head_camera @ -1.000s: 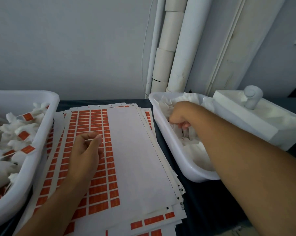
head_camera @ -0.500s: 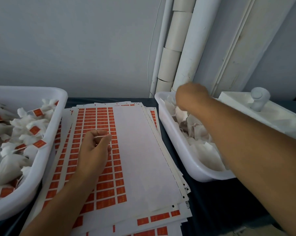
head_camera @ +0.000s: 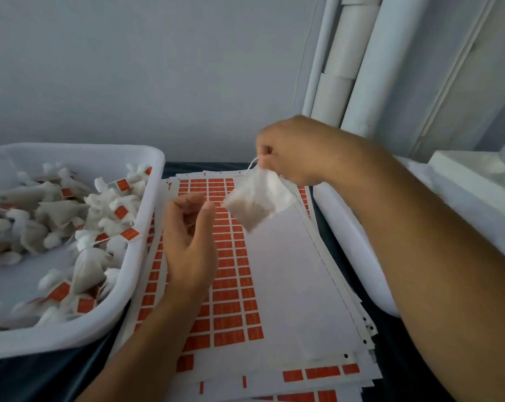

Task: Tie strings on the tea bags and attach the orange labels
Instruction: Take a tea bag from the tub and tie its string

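Pinching the gathered top of a white tea bag (head_camera: 257,203), the right hand (head_camera: 297,150) has come up out of the right-hand tray (head_camera: 353,256) and holds the bag in the air above the stacked label sheets (head_camera: 289,274), a loop of string (head_camera: 252,163) showing at its fingers. The left hand (head_camera: 190,239) has lifted off the orange labels (head_camera: 231,288) and hangs just beside the bag, fingers loosely curled, whether holding anything unclear. Finished bags (head_camera: 71,227) fill the left tray (head_camera: 135,274), whose rim borders the sheets' left edge.

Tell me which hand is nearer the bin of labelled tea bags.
Left. The left hand hovers just beside the bin; the right hand holds a tea bag farther off.
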